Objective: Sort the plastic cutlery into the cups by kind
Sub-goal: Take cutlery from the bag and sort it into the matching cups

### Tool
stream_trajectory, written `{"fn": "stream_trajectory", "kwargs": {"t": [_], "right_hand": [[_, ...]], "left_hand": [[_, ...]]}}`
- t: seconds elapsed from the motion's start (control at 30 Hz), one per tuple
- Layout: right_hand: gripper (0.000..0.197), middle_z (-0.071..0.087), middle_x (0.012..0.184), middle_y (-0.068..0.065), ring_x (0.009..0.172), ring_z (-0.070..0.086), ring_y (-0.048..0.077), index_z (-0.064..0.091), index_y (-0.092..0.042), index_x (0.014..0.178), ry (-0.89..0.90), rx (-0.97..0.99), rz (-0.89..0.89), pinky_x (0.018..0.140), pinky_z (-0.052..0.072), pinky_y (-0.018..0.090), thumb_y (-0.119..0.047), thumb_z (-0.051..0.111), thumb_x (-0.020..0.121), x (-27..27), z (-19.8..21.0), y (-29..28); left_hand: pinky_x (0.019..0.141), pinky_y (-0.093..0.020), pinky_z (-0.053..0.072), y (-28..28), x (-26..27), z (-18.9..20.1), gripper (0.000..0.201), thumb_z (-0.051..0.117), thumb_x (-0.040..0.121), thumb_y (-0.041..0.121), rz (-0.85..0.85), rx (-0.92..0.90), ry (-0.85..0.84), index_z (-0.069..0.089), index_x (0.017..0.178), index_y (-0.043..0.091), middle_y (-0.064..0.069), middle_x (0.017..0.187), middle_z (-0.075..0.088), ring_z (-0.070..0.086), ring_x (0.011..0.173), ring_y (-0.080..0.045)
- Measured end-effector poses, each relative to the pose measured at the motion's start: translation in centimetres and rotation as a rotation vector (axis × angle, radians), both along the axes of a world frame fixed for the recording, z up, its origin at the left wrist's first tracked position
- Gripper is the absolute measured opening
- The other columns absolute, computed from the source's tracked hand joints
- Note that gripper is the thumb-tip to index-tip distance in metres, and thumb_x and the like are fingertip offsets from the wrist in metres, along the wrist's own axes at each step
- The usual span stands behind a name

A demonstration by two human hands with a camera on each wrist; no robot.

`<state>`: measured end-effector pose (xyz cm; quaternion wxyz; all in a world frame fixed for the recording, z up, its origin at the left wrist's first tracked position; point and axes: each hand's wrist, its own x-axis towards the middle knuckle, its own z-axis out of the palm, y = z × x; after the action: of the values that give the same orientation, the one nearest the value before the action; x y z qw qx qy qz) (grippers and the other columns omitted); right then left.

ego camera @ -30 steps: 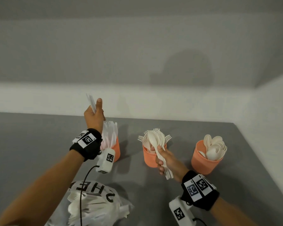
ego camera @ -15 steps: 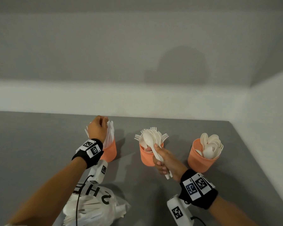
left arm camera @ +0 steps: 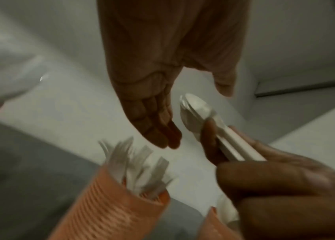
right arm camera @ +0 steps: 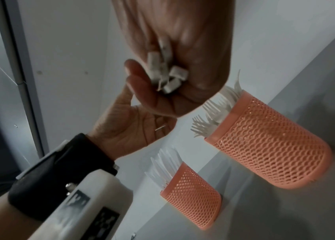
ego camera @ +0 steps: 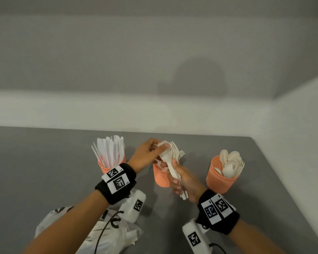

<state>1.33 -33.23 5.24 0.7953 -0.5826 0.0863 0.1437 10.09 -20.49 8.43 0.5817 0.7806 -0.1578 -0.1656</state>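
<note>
Three orange mesh cups stand in a row: the knife cup (ego camera: 106, 168) on the left, the fork cup (ego camera: 160, 180) in the middle and the spoon cup (ego camera: 220, 180) on the right. My right hand (ego camera: 180, 182) grips a bundle of white cutlery (ego camera: 170, 162) by the handles, in front of the fork cup. The handle ends (right arm camera: 168, 76) stick out of its fist. My left hand (ego camera: 161, 146) reaches over the bundle's top. In the left wrist view its fingers (left arm camera: 162, 138) are straight and the spoon head (left arm camera: 195, 104) lies between them and the thumb, ungripped.
A crumpled white plastic bag (ego camera: 99, 233) holding more cutlery lies at the near edge, under my left forearm. The grey table (ego camera: 35, 171) ends at white walls behind and to the right.
My left hand has left the knife it held in the left cup and swung right to the bundle's top. My right hand has kept hold of the bundle in about the same place.
</note>
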Motion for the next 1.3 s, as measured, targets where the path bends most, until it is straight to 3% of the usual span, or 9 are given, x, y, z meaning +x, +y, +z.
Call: {"fn": "stream_trajectory", "kwargs": {"t": [0.1,0.2,0.27,0.37,0.47,0.57,0.77,1.1,1.3], "right_hand": [[0.050,0.028,0.036,-0.009,0.030,0.026,0.003,0.051,-0.013,0.081,0.006,0.007,0.038,0.034,0.030,0.016,-0.050,0.020,0.097,-0.2,0.5,0.1],[0.050,0.027,0.035,-0.009,0.029,0.026,0.003,0.057,-0.014,0.087,0.009,0.011,0.113,0.034,0.030,0.016,-0.049,0.023,0.097,-0.5,1.0,0.4],[0.036,0.031,0.037,-0.009,0.030,0.030,0.004,0.060,-0.022,0.083,-0.006,-0.058,0.153,0.035,0.034,0.017,-0.045,0.036,0.095,-0.7,1.1,0.4],[0.005,0.047,0.051,-0.005,0.040,0.046,0.003,0.051,-0.021,0.099,-0.123,-0.253,0.073,0.045,0.046,0.019,-0.023,0.050,0.095,-0.3,0.6,0.1],[0.016,0.057,0.068,-0.010,0.054,0.056,-0.003,0.054,-0.026,0.100,-0.235,-0.437,-0.114,0.053,0.047,0.014,-0.011,0.052,0.093,0.1,-0.7,0.2],[0.014,0.048,0.048,-0.013,0.040,0.043,0.000,0.051,-0.027,0.091,-0.240,-0.375,-0.128,0.040,0.035,0.014,-0.019,0.042,0.098,-0.5,-0.9,0.7],[0.054,0.032,0.043,-0.004,0.029,0.024,0.003,0.048,-0.009,0.079,-0.110,-0.157,-0.029,0.032,0.020,0.013,-0.061,0.035,0.084,-0.6,-0.6,-0.2],[0.035,0.051,0.056,0.002,0.029,0.027,0.003,0.053,-0.011,0.100,-0.161,-0.113,-0.142,0.032,0.021,0.012,-0.040,0.035,0.098,-1.0,-1.1,-0.5],[0.030,0.050,0.061,0.007,0.032,0.032,0.005,0.056,-0.012,0.101,-0.195,-0.222,-0.246,0.033,0.023,0.014,-0.036,0.040,0.097,-1.1,-1.5,-0.8]], "left_hand": [[0.086,-0.039,0.050,-0.8,-1.6,-0.5,0.021,0.061,0.084,0.035,-0.197,-0.130,0.244,0.065,0.092,0.016,-0.003,0.059,0.047,0.055,0.071,-0.020],[0.074,-0.025,0.053,-1.5,-3.1,-0.1,0.025,0.054,0.092,0.027,-0.190,-0.302,0.374,0.068,0.081,0.009,-0.007,0.060,0.056,0.063,0.072,-0.020],[0.055,-0.018,0.052,-2.0,-3.4,0.2,0.025,0.051,0.093,0.022,-0.138,-0.287,0.326,0.062,0.083,0.002,-0.009,0.071,0.064,0.064,0.054,-0.010],[0.053,-0.020,0.052,-2.7,-2.9,-0.1,0.022,0.057,0.090,0.023,0.008,-0.182,0.169,0.061,0.076,0.006,-0.007,0.068,0.065,0.063,0.056,-0.015],[0.059,-0.024,0.052,-3.1,-2.4,-0.9,0.018,0.061,0.087,0.018,0.162,-0.194,0.096,0.060,0.074,0.007,-0.008,0.066,0.064,0.063,0.059,-0.018],[0.053,-0.019,0.049,-3.3,-3.0,-0.7,0.022,0.064,0.085,0.020,0.133,-0.216,0.076,0.057,0.068,0.008,-0.002,0.058,0.062,0.060,0.051,-0.009],[0.081,-0.037,0.054,-2.7,-3.4,-0.7,0.038,0.052,0.092,0.028,0.011,-0.291,0.168,0.059,0.103,-0.007,-0.020,0.093,0.067,0.065,0.084,-0.030],[0.078,-0.035,0.052,-3.4,-3.5,-1.7,0.038,0.030,0.100,0.026,0.128,-0.234,0.076,0.058,0.102,0.001,-0.018,0.089,0.066,0.064,0.086,-0.030],[0.062,-0.021,0.056,-3.6,-3.9,-2.4,0.019,0.045,0.096,0.023,0.249,-0.245,0.044,0.052,0.102,0.007,-0.003,0.081,0.065,0.067,0.066,-0.006]]}}
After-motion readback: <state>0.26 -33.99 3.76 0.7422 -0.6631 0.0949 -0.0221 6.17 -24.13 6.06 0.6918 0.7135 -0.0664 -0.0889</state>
